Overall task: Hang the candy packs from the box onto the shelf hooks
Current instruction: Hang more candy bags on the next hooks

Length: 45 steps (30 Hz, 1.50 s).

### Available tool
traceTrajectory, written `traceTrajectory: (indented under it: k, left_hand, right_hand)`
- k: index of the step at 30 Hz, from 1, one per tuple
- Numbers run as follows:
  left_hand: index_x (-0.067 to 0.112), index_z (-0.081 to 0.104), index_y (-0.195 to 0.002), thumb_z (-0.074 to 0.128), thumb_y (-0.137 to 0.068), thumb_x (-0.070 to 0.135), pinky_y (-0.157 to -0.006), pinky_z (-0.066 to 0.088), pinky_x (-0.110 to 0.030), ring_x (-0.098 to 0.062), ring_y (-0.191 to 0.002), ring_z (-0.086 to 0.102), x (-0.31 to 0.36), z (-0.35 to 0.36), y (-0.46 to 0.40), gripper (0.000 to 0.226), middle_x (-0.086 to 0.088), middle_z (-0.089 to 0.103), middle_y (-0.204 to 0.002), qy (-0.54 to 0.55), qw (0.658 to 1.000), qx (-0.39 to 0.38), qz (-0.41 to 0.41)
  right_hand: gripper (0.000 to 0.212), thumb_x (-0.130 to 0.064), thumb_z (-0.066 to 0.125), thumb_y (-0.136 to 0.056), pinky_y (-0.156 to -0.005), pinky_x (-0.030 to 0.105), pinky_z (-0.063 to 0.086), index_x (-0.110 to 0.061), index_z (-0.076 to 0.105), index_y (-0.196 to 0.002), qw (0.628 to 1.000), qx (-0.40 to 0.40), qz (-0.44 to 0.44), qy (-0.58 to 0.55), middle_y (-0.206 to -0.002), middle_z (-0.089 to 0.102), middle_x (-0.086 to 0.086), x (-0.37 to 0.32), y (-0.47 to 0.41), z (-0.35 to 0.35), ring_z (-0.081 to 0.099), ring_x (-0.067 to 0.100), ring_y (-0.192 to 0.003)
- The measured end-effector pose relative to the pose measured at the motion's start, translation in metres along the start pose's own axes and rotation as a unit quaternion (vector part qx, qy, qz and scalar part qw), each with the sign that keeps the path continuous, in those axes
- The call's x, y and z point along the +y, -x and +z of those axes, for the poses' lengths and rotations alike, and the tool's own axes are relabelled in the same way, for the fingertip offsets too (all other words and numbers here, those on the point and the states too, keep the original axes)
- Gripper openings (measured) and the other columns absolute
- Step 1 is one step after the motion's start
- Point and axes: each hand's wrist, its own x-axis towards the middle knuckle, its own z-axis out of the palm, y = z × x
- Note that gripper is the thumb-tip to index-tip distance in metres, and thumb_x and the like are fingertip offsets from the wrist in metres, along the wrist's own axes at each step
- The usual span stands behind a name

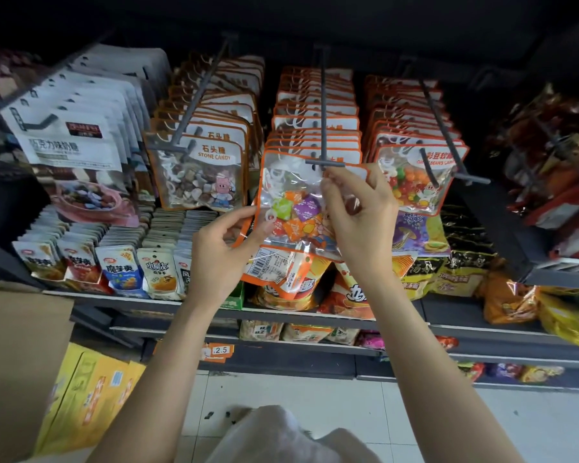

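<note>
1. Left hand (219, 252) had its fingers curled, pinching the lower left edge of a clear orange-rimmed candy pack (295, 208).
2. Right hand (361, 212) pinched the same pack's upper right part with thumb and fingertips, just under the tip of the middle hook (323, 128).
3. The pack's top sat at the hook's front crossbar, in front of a row of like packs (315, 121); threaded or not, cannot tell.
4. A second pack (278, 265) hung below, behind the first.
5. Cardboard box (17, 345) stood at the lower left, beside the shelf (482, 315).
</note>
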Motion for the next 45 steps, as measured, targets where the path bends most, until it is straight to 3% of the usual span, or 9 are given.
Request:
traceTrajectory:
  k: [2,8,13,16,21,28,31,38,45]
  left_hand:
    - [0.042,0.067,-0.095,0.070,-0.083,0.032,-0.073,0.050,-0.031,-0.010,-0.076,0.058,0.001,-0.003,-0.001,0.016,0.015,0.067,-0.081,0.009,1.000,0.001,-0.005]
    - [0.042,0.065,-0.093,0.069,-0.085,0.028,-0.069,0.049,-0.023,-0.001,-0.073,0.059,0.003,-0.008,-0.001,0.016,0.023,0.067,-0.080,-0.014,1.000,-0.017,0.023]
    - [0.044,0.064,-0.092,0.069,-0.082,0.035,-0.068,0.046,-0.023,-0.008,-0.074,0.056,0.002,-0.011,-0.008,0.014,0.010,0.066,-0.078,-0.006,1.000,0.001,0.008]
    - [0.044,0.063,-0.089,0.070,-0.084,0.034,-0.067,0.044,-0.024,-0.005,-0.070,0.053,0.003,-0.008,-0.020,0.014,0.000,0.066,-0.082,-0.025,1.000,0.000,-0.010]
    - [0.033,0.067,-0.096,0.068,-0.084,0.039,-0.063,0.042,-0.007,0.010,-0.068,0.053,0.007,-0.006,-0.037,0.014,0.011,0.064,-0.081,-0.057,0.998,0.000,-0.035]
    - [0.031,0.071,-0.091,0.070,-0.085,0.023,-0.062,0.043,-0.013,0.001,-0.070,0.058,0.007,-0.026,-0.008,0.009,0.014,0.066,-0.073,-0.098,0.995,-0.025,-0.007]
    - [0.033,0.070,-0.087,0.070,-0.085,0.018,-0.060,0.042,-0.009,0.001,-0.069,0.060,0.004,-0.041,0.012,0.015,0.022,0.065,-0.072,-0.112,0.993,-0.034,-0.015]
    - [0.031,0.073,-0.089,0.070,-0.085,0.020,-0.065,0.044,-0.014,-0.012,-0.074,0.059,0.011,-0.056,0.031,0.013,0.005,0.065,-0.076,-0.084,0.996,-0.009,-0.036]
    - [0.033,0.071,-0.092,0.069,-0.086,0.018,-0.070,0.041,-0.009,0.001,-0.075,0.054,0.027,-0.053,0.031,0.016,0.020,0.063,-0.077,-0.051,0.999,-0.004,-0.016]
  right_hand:
    - [0.019,-0.014,0.064,-0.091,-0.052,0.030,0.045,-0.010,0.072,-0.107,1.000,0.000,0.003,-0.003,-0.088,0.055,0.007,0.000,0.003,0.000,0.050,0.012,-0.066]
    - [0.024,-0.019,0.067,-0.090,-0.054,0.031,0.045,-0.012,0.071,-0.112,1.000,-0.002,0.013,-0.007,-0.090,0.058,0.011,0.000,0.010,0.000,0.051,0.015,-0.066]
    - [0.022,-0.017,0.069,-0.087,-0.057,0.009,0.036,-0.010,0.073,-0.107,1.000,0.007,0.022,0.007,-0.094,0.061,0.012,0.002,0.007,0.007,0.046,0.004,-0.056]
    - [0.018,-0.025,0.067,-0.087,-0.054,0.019,0.035,-0.011,0.076,-0.095,0.996,0.017,0.007,0.085,-0.092,0.063,0.012,0.009,-0.003,0.016,0.047,0.008,-0.052]
    - [0.018,-0.021,0.074,-0.081,-0.049,0.020,0.029,-0.017,0.075,-0.099,0.987,0.018,-0.028,0.158,-0.088,0.062,0.012,0.017,-0.024,0.026,0.054,0.022,-0.049]
    - [0.020,-0.018,0.073,-0.082,-0.044,0.021,0.029,-0.016,0.074,-0.102,0.984,0.027,-0.044,0.171,-0.092,0.062,0.016,0.017,-0.024,0.029,0.053,0.022,-0.048]
    - [0.013,-0.019,0.066,-0.089,-0.046,0.020,0.029,-0.015,0.073,-0.099,0.985,0.037,-0.043,0.164,-0.101,0.062,0.017,0.016,-0.016,0.026,0.057,0.020,-0.055]
    - [0.020,-0.012,0.064,-0.088,-0.064,0.018,0.035,-0.013,0.069,-0.107,0.983,0.030,-0.063,0.167,-0.119,0.054,0.020,0.014,0.006,0.020,0.054,0.028,-0.107]
    - [0.028,-0.012,0.061,-0.091,-0.088,0.029,0.041,-0.013,0.067,-0.118,0.982,0.026,-0.090,0.166,-0.126,0.050,0.023,0.018,0.014,0.015,0.047,0.033,-0.111]
